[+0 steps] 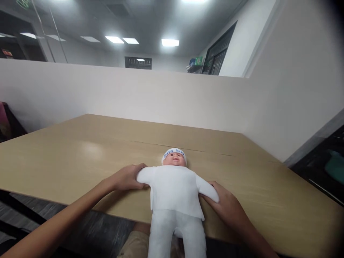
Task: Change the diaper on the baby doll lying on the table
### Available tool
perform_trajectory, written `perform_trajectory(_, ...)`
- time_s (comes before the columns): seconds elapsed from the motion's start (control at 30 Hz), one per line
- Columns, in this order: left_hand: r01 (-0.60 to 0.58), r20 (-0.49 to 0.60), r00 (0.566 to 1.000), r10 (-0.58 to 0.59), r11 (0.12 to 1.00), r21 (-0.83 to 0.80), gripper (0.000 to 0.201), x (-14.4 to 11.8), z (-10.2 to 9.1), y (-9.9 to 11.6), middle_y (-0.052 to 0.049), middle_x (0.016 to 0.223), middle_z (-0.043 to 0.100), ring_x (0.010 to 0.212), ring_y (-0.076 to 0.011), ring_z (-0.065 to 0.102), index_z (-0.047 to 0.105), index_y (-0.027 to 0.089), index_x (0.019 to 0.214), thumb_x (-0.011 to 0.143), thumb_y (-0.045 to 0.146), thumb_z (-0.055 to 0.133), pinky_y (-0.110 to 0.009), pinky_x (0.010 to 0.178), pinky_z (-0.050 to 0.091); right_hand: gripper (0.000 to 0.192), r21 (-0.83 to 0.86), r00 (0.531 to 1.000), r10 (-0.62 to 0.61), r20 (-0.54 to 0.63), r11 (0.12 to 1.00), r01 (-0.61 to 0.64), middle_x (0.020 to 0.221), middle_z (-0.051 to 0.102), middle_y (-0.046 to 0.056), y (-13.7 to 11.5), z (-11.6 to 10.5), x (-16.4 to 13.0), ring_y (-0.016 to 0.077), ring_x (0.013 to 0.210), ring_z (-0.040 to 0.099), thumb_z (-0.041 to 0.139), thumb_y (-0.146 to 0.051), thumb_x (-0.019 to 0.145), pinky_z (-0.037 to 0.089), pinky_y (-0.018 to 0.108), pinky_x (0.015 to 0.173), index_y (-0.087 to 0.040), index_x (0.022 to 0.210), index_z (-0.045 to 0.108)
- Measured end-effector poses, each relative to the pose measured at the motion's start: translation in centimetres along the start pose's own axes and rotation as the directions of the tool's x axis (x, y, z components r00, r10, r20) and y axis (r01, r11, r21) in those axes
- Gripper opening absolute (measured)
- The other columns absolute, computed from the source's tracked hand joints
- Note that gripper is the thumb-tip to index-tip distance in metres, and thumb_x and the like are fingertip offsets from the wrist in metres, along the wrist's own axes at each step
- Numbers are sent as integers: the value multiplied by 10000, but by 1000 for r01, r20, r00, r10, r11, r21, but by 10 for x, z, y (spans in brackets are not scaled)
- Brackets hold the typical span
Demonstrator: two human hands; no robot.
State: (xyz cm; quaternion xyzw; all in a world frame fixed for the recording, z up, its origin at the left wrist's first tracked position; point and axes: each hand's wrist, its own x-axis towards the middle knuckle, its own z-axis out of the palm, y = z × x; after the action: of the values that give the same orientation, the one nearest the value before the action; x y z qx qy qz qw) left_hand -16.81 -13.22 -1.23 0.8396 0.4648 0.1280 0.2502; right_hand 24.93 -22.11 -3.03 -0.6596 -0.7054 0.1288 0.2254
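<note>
Pale wall [166,96] behind worktop [80,157], left hand [131,177], right hand [228,205], each grip wrapped around one arm of a doll [174,190]

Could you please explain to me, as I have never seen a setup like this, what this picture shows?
Certainly. There is no machine: these are a person's bare hands, seen from a camera worn on the head, looking forward and down. The left hand and right hand each hold one arm of a white-clothed baby doll with lettering on its headband. Its upper body is over the wooden table, while its legs extend past the near edge. Behind stands a pale low wall.
</note>
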Motion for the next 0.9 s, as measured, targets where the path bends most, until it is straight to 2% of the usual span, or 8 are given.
perform_trajectory(0.07, 6, -50, 999, -2, 997, 72, 548, 14, 1, -10, -82, 1126, 789, 951, -319, 725, 655, 245, 1211, 835, 636, 735, -352, 751, 487, 343, -7, 999, -12, -34, 1000, 12, 1117, 789, 49, 12, 5, 17, 308, 1007, 730, 565, -611, 990, 516, 383, 817, -310, 1107, 680)
perform_trajectory(0.17, 28, -189, 982, -6, 993, 115, 576, 43, 6, -25, -97, 1103, 778, 1000, -333, 713, 660, 235, 1179, 876, 725, 677, -372, 795, 489, 398, -60, 995, -35, -90, 998, 30, 1105, 789, 50, 28, 15, 56, 317, 1012, 729, 553, -650, 992, 519, 398, 824, -303, 1132, 689)
perform_trajectory(0.3, 58, -309, 951, 4, 980, 191, 573, 91, 13, -48, -112, 1056, 771, 999, -337, 703, 687, 218, 1150, 919, 738, 622, -395, 810, 493, 447, -129, 990, -61, -131, 991, 44, 1142, 786, 76, 46, 27, 118, 333, 1034, 727, 520, -649, 1004, 514, 410, 814, -278, 1190, 685)
perform_trajectory(0.47, 28, -417, 901, 118, 945, 327, 586, 160, 11, -78, -118, 1067, 786, 1038, -340, 703, 705, 197, 1146, 938, 737, 611, -487, 1040, 432, 475, -139, 977, -46, -208, 990, 17, 1141, 797, 103, 62, 38, 190, 338, 998, 741, 542, -660, 982, 504, 400, 787, -253, 1190, 669)
perform_trajectory(0.57, 63, -448, 887, 113, 931, 359, 604, 203, 7, -90, -126, 1040, 784, 1021, -344, 692, 706, 179, 1164, 950, 736, 607, -504, 1053, 412, 498, -145, 967, -39, -253, 989, 2, 1119, 793, 115, 68, 43, 230, 341, 989, 737, 555, -685, 962, 500, 396, 781, -243, 1166, 657)
perform_trajectory(0.63, 76, -480, 871, 105, 936, 343, 616, 224, 5, -98, -137, 1133, 775, 1088, -354, 672, 688, 177, 1232, 963, 725, 609, -507, 1070, 406, 487, -145, 959, -53, -279, 989, 12, 1138, 783, 116, 72, 46, 251, 338, 1006, 731, 574, -667, 946, 508, 399, 800, -238, 1167, 646)
perform_trajectory(0.77, -2, -520, 843, 139, 967, 256, 648, 227, 1, -119, -136, 1414, 669, 1275, -348, 592, 554, 204, 1458, 1011, 672, 589, -485, 1111, 420, 480, -179, 933, -175, -313, 976, 123, 1224, 745, 152, 88, 46, 266, 342, 1089, 702, 602, -494, 890, 523, 435, 916, -195, 1265, 614)
perform_trajectory(0.9, -40, -506, 848, 157, 971, 234, 481, 206, -4, -140, -93, 1408, 667, 1253, -313, 595, 570, 251, 1430, 1058, 556, 574, -449, 1076, 458, 475, -274, 914, -292, -282, 937, 215, 1214, 748, 150, 108, 42, 262, 344, 1060, 694, 552, -467, 944, 485, 488, 987, -202, 1333, 622)
